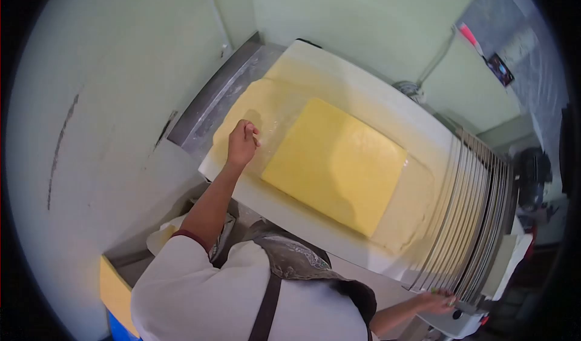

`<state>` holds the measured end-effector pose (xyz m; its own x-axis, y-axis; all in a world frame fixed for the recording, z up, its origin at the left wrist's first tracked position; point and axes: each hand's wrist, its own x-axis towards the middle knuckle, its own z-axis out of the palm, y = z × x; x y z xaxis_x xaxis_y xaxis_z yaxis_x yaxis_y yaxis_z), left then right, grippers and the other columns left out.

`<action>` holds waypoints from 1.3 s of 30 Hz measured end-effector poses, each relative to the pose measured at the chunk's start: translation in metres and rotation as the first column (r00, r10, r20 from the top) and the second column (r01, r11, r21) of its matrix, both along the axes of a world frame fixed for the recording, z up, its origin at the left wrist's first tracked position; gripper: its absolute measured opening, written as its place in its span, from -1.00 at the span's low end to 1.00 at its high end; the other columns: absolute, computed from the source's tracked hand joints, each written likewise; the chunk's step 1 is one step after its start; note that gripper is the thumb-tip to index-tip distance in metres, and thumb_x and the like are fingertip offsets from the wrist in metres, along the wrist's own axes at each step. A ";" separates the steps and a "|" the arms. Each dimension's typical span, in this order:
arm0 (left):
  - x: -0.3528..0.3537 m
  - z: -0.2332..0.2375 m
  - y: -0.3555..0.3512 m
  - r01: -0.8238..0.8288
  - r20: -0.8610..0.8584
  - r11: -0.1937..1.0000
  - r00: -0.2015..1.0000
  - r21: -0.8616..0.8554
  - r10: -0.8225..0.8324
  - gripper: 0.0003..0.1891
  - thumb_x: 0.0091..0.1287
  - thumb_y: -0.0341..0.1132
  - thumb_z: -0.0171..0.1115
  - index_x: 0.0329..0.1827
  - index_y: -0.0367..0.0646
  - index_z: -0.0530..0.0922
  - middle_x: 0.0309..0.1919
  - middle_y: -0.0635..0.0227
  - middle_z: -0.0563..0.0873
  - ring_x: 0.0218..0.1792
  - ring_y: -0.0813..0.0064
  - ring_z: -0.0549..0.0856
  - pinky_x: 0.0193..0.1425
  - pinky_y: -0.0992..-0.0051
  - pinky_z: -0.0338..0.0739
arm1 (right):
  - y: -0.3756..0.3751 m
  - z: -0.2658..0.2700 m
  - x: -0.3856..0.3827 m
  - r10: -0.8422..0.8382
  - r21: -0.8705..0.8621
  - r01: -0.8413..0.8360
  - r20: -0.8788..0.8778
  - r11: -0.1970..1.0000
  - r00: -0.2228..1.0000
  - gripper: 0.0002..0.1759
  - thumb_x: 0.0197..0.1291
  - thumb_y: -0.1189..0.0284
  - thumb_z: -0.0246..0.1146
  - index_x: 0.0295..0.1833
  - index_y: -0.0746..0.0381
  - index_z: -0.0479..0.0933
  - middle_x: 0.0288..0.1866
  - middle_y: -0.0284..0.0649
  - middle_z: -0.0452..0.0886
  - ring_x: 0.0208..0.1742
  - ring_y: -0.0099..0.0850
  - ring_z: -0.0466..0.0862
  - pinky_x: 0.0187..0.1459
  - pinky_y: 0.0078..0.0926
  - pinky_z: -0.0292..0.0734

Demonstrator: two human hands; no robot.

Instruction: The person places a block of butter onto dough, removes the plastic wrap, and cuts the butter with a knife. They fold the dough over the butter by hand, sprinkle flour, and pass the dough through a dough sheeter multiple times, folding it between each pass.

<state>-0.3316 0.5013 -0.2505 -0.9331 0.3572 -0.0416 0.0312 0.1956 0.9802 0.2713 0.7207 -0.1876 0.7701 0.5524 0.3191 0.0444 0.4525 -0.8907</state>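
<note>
Yellow slab, 1 piece, flat and roughly rectangular, lying on a pale dough sheet; the dough shows past it at the left and right ends. Dough sits on a long white bench, set slantwise in view, right end running up to a row of metal rods.

My left hand is over the dough's left part, just beside the slab, fingers curled in, loosely closed. Can't tell if they touch the dough. My right hand is low at the near end of the rods, at the machine's side; fingers blurred, can't tell if they're gripping.

Around: metal ledge past the bench's left end, pale wall behind it. Dark apron and white shirt on me. Phone-like device with a lit screen, upper right.
</note>
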 end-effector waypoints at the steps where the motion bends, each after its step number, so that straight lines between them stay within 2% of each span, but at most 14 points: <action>1: -0.003 0.002 -0.008 -0.022 0.174 0.993 0.985 0.115 0.002 -0.80 0.47 -0.27 0.10 -0.28 -0.21 0.49 -0.51 0.26 0.57 -0.61 0.48 0.61 -0.50 0.48 0.47 | 0.008 0.014 -0.049 0.058 -0.022 -0.058 0.036 0.998 0.998 -0.70 0.38 0.30 0.14 0.06 0.29 0.45 -0.43 -0.31 0.49 -0.56 -0.55 0.37 -0.59 -0.59 0.18; 5: -0.001 -0.013 -0.036 0.290 0.208 0.955 0.940 -0.068 -0.271 -0.80 0.38 -0.28 0.19 -0.31 -0.24 0.52 -0.56 0.25 0.61 -0.57 0.42 0.64 -0.40 0.38 0.51 | 0.020 0.024 -0.217 0.451 -0.071 -0.447 0.076 0.892 0.889 -0.60 0.34 0.28 0.19 0.18 0.28 0.43 -0.47 -0.40 0.44 -0.60 -0.63 0.36 -0.63 -0.68 0.16; 7: 0.002 0.001 -0.046 0.484 0.061 0.813 0.868 -0.323 -0.493 -0.80 0.34 -0.29 0.22 -0.34 -0.25 0.54 -0.57 0.21 0.64 -0.55 0.34 0.66 -0.36 0.33 0.53 | 0.011 0.013 -0.287 0.672 -0.208 -0.645 0.101 0.735 0.733 -0.65 0.30 0.39 0.21 0.15 0.28 0.45 -0.56 -0.45 0.38 -0.60 -0.75 0.32 -0.65 -0.77 0.11; 9: -0.002 -0.007 -0.050 0.407 -0.068 0.822 0.881 -0.398 -0.469 -0.84 0.31 -0.34 0.20 -0.40 -0.23 0.56 -0.65 0.26 0.65 -0.57 0.43 0.68 -0.39 0.39 0.52 | 0.008 -0.010 -0.326 0.873 -0.507 -0.716 0.192 0.480 0.449 -0.74 0.29 0.41 0.22 0.05 0.28 0.54 -0.56 -0.45 0.43 -0.54 -0.65 0.42 -0.55 -0.72 0.32; 11: -0.008 -0.003 -0.051 0.400 -0.082 0.819 0.879 -0.411 -0.470 -0.83 0.31 -0.33 0.20 -0.41 -0.24 0.56 -0.64 0.24 0.65 -0.57 0.38 0.68 -0.39 0.38 0.52 | -0.002 -0.018 -0.372 0.858 -0.574 -0.724 0.512 0.383 0.049 -0.80 0.29 0.45 0.21 -0.03 0.28 0.61 -0.56 -0.37 0.54 -0.42 -0.45 0.60 -0.29 -0.56 0.52; 14: -0.008 -0.008 -0.051 0.350 -0.126 0.795 0.877 -0.495 -0.465 -0.84 0.32 -0.36 0.15 -0.40 -0.24 0.56 -0.66 0.27 0.65 -0.57 0.36 0.69 -0.39 0.38 0.52 | -0.027 -0.004 -0.420 0.718 -0.802 -0.579 0.489 0.148 -0.494 -0.76 0.14 0.61 0.24 -0.05 0.28 0.64 -0.20 -0.12 0.66 -0.04 -0.20 0.66 0.00 -0.36 0.56; 16: -0.016 0.014 -0.049 0.485 0.099 0.740 0.860 -0.466 -0.501 -0.86 0.31 -0.35 0.16 -0.36 -0.23 0.59 -0.54 0.19 0.68 -0.45 0.20 0.69 -0.27 0.28 0.54 | -0.043 -0.004 -0.450 0.464 -0.804 -0.592 0.545 0.054 -0.698 -0.60 -0.04 0.70 0.23 -0.01 0.26 0.62 0.00 -0.06 0.61 0.12 -0.14 0.59 0.10 -0.27 0.51; 17: -0.021 0.020 -0.047 0.546 0.210 0.712 0.834 -0.441 -0.510 -0.86 0.30 -0.35 0.16 -0.34 -0.22 0.60 -0.48 0.15 0.70 -0.40 0.13 0.69 -0.21 0.23 0.54 | -0.048 -0.004 -0.464 0.336 -0.789 -0.615 0.579 0.000 -0.743 -0.46 -0.20 0.74 0.23 0.04 0.25 0.59 0.07 -0.06 0.58 0.19 -0.08 0.54 0.19 -0.19 0.47; 20: -0.040 0.002 -0.034 0.528 0.543 0.844 0.685 0.092 -0.487 -0.90 0.28 -0.42 0.16 -0.32 -0.25 0.60 -0.44 0.18 0.70 -0.35 0.21 0.70 -0.14 0.28 0.55 | -0.044 -0.017 -0.488 0.273 -0.745 -0.647 0.597 -0.160 -0.754 -0.43 -0.24 0.78 0.20 0.03 0.24 0.58 0.05 -0.10 0.60 0.16 -0.08 0.55 0.21 -0.17 0.43; 23: -0.052 -0.016 -0.003 0.513 -0.196 0.857 0.838 -0.034 -0.510 -0.93 0.25 -0.46 0.20 -0.30 -0.29 0.60 -0.40 0.18 0.68 -0.29 0.26 0.69 -0.08 0.32 0.55 | -0.026 -0.023 -0.499 0.463 -0.719 -0.678 0.554 -0.154 -0.692 -0.45 -0.24 0.81 0.18 -0.02 0.23 0.59 0.04 -0.10 0.60 0.12 -0.07 0.56 0.14 -0.17 0.47; 26: -0.050 0.006 0.028 0.345 0.103 0.921 0.938 -0.183 -0.331 -0.90 0.23 -0.40 0.26 -0.29 -0.25 0.60 -0.38 0.16 0.68 -0.22 0.22 0.69 -0.02 0.28 0.54 | -0.010 -0.022 -0.505 0.527 -0.691 -0.714 0.568 -0.113 -0.633 -0.51 -0.17 0.87 0.12 -0.07 0.28 0.61 0.02 -0.09 0.61 0.07 -0.13 0.61 0.03 -0.32 0.55; 29: -0.058 0.019 0.045 0.434 0.237 0.770 0.901 -0.468 -0.364 -0.83 0.26 -0.28 0.24 -0.30 -0.22 0.61 -0.37 0.14 0.69 -0.22 0.15 0.69 -0.04 0.20 0.54 | -0.001 -0.026 -0.499 0.563 -0.700 -0.708 0.549 -0.094 -0.618 -0.53 -0.13 0.89 0.11 -0.08 0.31 0.61 0.03 -0.08 0.61 0.06 -0.17 0.63 0.00 -0.37 0.58; 32: -0.055 0.004 0.053 0.407 0.095 0.617 0.875 -0.674 -0.474 -0.82 0.27 -0.21 0.24 -0.34 -0.13 0.62 -0.43 0.22 0.70 -0.32 0.15 0.68 -0.20 0.20 0.53 | 0.001 -0.031 -0.495 0.552 -0.712 -0.694 0.538 -0.108 -0.638 -0.51 -0.16 0.87 0.13 -0.05 0.30 0.61 0.05 -0.09 0.61 0.10 -0.14 0.61 0.05 -0.32 0.55; 39: -0.053 -0.017 0.036 0.268 -0.214 0.697 0.827 -0.665 -0.521 -0.76 0.30 -0.16 0.18 -0.46 -0.09 0.57 -0.50 0.23 0.67 -0.36 0.09 0.67 -0.28 0.10 0.50 | -0.012 -0.029 -0.503 0.331 -0.758 -0.646 0.588 -0.094 -0.738 -0.43 -0.22 0.78 0.21 0.04 0.25 0.56 0.14 -0.15 0.58 0.28 -0.14 0.50 0.27 -0.14 0.38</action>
